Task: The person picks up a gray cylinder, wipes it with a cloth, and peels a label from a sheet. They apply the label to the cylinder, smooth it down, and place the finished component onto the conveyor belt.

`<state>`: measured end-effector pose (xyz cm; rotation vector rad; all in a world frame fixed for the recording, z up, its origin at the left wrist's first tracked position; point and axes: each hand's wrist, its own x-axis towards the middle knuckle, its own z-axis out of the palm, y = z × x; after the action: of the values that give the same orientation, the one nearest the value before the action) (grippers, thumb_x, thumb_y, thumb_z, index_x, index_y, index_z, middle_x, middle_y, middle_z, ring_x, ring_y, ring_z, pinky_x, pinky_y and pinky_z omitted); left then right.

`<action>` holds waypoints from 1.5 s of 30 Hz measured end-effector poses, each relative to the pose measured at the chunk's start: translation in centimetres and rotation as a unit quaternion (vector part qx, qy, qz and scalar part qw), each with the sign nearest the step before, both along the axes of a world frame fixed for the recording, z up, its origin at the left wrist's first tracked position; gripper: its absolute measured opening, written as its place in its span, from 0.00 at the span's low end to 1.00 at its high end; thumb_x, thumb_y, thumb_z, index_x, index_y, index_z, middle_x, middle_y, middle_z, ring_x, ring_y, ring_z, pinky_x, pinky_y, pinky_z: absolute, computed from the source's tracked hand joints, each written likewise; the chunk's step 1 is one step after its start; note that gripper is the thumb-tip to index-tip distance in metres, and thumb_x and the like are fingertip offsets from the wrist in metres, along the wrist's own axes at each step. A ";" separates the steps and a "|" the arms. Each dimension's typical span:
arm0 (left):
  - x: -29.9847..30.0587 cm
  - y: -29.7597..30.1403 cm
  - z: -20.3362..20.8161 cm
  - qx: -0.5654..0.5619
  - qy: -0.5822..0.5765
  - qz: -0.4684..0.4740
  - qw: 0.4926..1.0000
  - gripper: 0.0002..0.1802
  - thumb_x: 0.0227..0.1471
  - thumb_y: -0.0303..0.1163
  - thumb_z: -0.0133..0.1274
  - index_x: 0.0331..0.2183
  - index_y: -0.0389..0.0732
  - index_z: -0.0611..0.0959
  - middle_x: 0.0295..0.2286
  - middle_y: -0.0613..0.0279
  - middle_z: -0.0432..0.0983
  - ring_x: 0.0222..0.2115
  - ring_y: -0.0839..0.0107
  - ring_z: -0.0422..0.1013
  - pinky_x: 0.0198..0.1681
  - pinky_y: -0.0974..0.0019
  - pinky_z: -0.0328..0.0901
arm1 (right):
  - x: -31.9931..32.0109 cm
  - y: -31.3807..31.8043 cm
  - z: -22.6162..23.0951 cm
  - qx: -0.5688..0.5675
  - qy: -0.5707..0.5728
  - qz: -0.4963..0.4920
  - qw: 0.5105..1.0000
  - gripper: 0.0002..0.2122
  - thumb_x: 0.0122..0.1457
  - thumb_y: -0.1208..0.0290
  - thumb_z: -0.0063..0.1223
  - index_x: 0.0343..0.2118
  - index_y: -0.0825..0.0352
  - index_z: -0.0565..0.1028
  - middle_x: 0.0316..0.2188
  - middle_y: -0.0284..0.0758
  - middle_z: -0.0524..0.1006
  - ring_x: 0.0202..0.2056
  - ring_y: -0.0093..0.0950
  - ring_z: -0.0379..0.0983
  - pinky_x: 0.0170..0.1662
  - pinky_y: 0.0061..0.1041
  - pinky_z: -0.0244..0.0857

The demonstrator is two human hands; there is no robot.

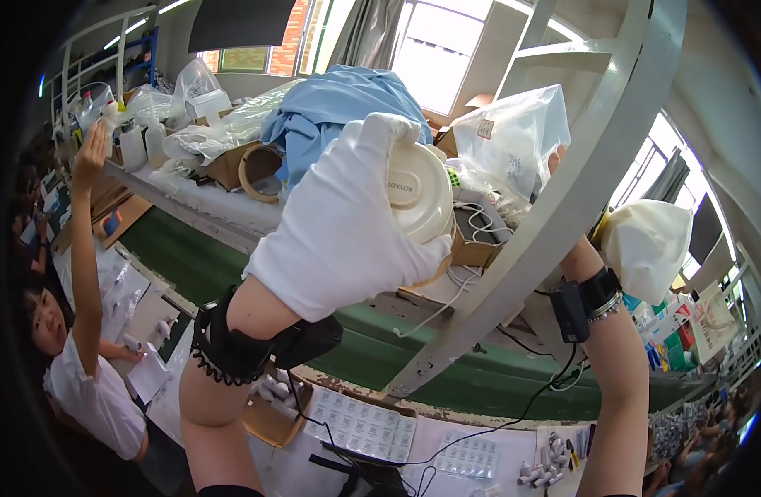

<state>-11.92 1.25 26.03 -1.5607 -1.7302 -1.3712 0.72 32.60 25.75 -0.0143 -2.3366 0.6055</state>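
My left hand (339,215), in a white fabric glove, is raised over the shelf and closed around a round cream plastic tub (426,195). Its flat face, with a raised oval in the middle, is turned toward me. The right forearm reaches up behind a slanted white metal post (554,174). Most of my right hand (556,157) is hidden by that post; only some bare fingers show, beside a clear plastic bag (513,137). What those fingers hold, if anything, I cannot make out.
Blue cloth (339,99), a tape roll (260,172) and a cardboard box with white cable (480,240) crowd the shelf. Below lie label sheets (360,422) and small white cylinders (550,464). At left, a co-worker (91,373) reaches up to the shelf. Black cables hang from my wrist straps.
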 end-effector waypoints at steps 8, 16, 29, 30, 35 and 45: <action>-0.4 0.6 0.4 -0.011 0.015 0.000 1.000 0.40 0.31 0.37 0.66 0.46 0.38 0.65 0.38 0.50 0.71 0.39 0.60 0.71 0.45 0.62 0.65 | 0.1 -2.6 1.6 -0.024 0.057 -0.048 0.997 0.17 0.55 0.70 0.52 0.46 0.69 0.67 0.39 0.36 0.70 0.37 0.26 0.69 0.41 0.28 0.65; -0.1 0.2 0.3 -0.012 -0.006 -0.012 1.000 0.40 0.31 0.36 0.66 0.46 0.39 0.65 0.38 0.52 0.71 0.40 0.62 0.71 0.45 0.63 0.65 | 3.9 -4.6 1.9 0.026 0.022 -0.180 0.983 0.13 0.55 0.70 0.51 0.43 0.69 0.71 0.38 0.36 0.73 0.36 0.28 0.71 0.37 0.26 0.68; 0.1 0.3 -0.1 -0.004 0.003 -0.025 1.000 0.41 0.28 0.34 0.66 0.47 0.40 0.65 0.38 0.53 0.70 0.40 0.61 0.70 0.44 0.63 0.65 | 2.8 -3.1 1.1 0.541 0.117 -0.254 0.793 0.26 0.53 0.68 0.57 0.53 0.72 0.65 0.38 0.37 0.72 0.35 0.28 0.70 0.33 0.28 0.64; 0.3 0.2 0.0 0.008 0.022 -0.021 0.999 0.41 0.28 0.33 0.66 0.47 0.41 0.65 0.38 0.53 0.70 0.40 0.61 0.70 0.44 0.63 0.65 | 3.0 -2.2 0.8 0.541 0.117 -0.246 0.796 0.26 0.53 0.68 0.57 0.53 0.72 0.65 0.38 0.37 0.72 0.35 0.28 0.70 0.33 0.28 0.64; 0.1 0.1 -0.5 0.006 0.018 -0.037 0.999 0.40 0.28 0.33 0.65 0.46 0.41 0.65 0.38 0.54 0.70 0.40 0.62 0.70 0.44 0.63 0.65 | 3.6 -0.3 -0.1 0.454 0.072 -0.227 0.859 0.27 0.52 0.70 0.54 0.55 0.71 0.61 0.47 0.43 0.68 0.39 0.35 0.67 0.40 0.33 0.62; -0.7 -0.1 -0.7 0.021 0.007 -0.042 0.999 0.40 0.28 0.32 0.65 0.46 0.40 0.66 0.38 0.54 0.70 0.39 0.64 0.70 0.44 0.64 0.65 | 0.7 -6.4 2.7 0.590 0.004 -0.213 0.779 0.19 0.52 0.79 0.42 0.49 0.70 0.68 0.63 0.39 0.48 0.65 0.30 0.40 0.65 0.30 0.37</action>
<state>-12.61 1.16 25.35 -1.6335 -1.6338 -1.4251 1.39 26.17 28.47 0.0364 -2.1938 -1.1152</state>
